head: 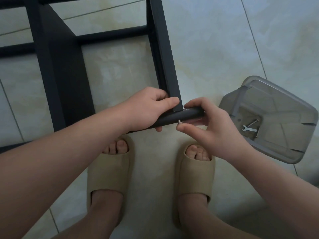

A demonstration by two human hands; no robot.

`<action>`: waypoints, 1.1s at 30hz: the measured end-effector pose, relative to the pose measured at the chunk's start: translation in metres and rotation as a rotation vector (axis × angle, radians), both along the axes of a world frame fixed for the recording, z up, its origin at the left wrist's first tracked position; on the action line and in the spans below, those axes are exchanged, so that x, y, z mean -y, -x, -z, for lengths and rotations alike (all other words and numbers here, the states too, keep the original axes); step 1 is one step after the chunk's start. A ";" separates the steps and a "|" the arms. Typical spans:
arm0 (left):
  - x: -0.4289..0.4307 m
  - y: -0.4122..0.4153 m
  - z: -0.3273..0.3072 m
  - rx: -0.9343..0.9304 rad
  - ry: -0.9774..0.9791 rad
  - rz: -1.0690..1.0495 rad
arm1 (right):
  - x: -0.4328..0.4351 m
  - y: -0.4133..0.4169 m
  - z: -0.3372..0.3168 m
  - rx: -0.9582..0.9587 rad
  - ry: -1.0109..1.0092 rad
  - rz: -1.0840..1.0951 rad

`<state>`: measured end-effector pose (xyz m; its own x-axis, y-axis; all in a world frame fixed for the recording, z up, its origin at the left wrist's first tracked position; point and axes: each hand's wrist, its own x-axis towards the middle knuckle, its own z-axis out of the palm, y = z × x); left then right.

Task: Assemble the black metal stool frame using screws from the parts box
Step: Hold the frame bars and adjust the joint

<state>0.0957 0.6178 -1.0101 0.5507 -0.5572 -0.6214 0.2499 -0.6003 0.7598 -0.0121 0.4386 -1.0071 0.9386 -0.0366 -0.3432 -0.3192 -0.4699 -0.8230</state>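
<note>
No legible text, label, brand, number or sign anywhere.

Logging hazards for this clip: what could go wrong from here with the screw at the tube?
1. The screw, pinched by the right hand, sticks out of the black tube; it could go in crooked or drop.
2. The left hand steadies the tube against the angled leg; a slip could shift the joint.
3. The wrench lies in the parts box; fetching it means letting go.
</note>
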 end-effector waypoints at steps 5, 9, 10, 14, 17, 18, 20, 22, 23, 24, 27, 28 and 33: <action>0.000 0.000 -0.001 0.011 0.002 0.003 | 0.003 -0.001 0.006 -0.020 -0.087 0.051; 0.000 0.000 -0.001 -0.008 0.009 0.003 | 0.004 0.000 0.012 0.007 -0.117 0.069; 0.000 0.000 -0.001 -0.011 0.005 0.002 | 0.004 0.001 0.014 0.014 -0.126 0.076; -0.001 0.000 -0.001 -0.001 -0.020 0.013 | 0.004 0.002 0.015 0.047 -0.130 0.059; -0.001 0.001 -0.001 0.023 -0.027 0.021 | 0.005 0.001 0.012 0.074 -0.098 0.009; -0.001 0.000 -0.001 0.021 -0.025 0.019 | 0.005 -0.001 0.010 0.074 -0.096 -0.006; 0.000 0.000 -0.001 0.010 -0.019 0.010 | 0.008 -0.006 0.007 0.054 -0.077 -0.039; 0.000 0.000 -0.001 0.010 -0.022 0.008 | 0.011 -0.010 0.006 0.013 -0.058 -0.047; 0.000 0.000 -0.001 0.013 -0.025 0.011 | 0.012 -0.011 0.005 -0.004 -0.072 -0.035; 0.000 0.000 -0.001 0.017 -0.028 0.012 | 0.011 -0.010 0.006 -0.012 -0.097 -0.016; 0.000 0.000 -0.001 0.020 -0.032 0.014 | 0.008 -0.008 0.007 -0.005 -0.143 0.041; 0.001 0.000 -0.001 0.016 -0.032 0.014 | 0.007 -0.007 0.008 -0.003 -0.152 0.055; 0.001 -0.001 -0.006 0.024 -0.019 0.017 | 0.005 -0.004 0.007 0.031 -0.195 0.101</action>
